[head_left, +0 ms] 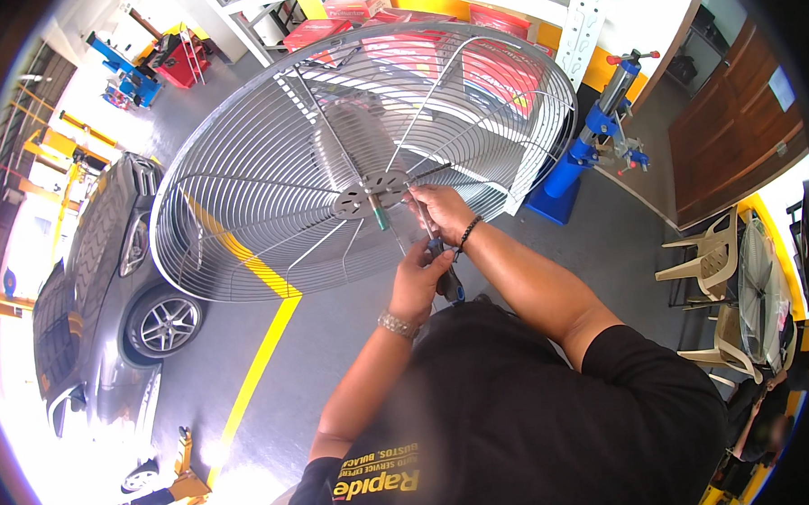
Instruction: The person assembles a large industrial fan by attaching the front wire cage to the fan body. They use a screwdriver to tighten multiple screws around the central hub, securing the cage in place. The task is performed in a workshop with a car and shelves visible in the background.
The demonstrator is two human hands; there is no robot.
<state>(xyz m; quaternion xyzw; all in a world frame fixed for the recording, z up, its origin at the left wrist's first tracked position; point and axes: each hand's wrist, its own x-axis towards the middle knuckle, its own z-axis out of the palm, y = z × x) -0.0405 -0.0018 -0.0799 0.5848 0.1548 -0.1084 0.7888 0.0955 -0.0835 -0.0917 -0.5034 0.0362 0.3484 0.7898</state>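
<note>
Beyond the fan guard's rim [156, 227] — floor space [327, 346]

We look down and forward from the head through a wide fisheye — near the bare fingers [427, 195], the round grey wire fan guard [357, 199] beyond them, the black cloth shirt [519, 401] behind them.

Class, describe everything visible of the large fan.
The fan is round, grey and metallic-looking, tilted before the person. Closely spaced ring wires and radial ribs form its guard. At its centre, a green-tipped rod protrudes from a slotted plate; a rounded grey body shows behind. The right hand is at the plate's edge, contact unclear.
</note>
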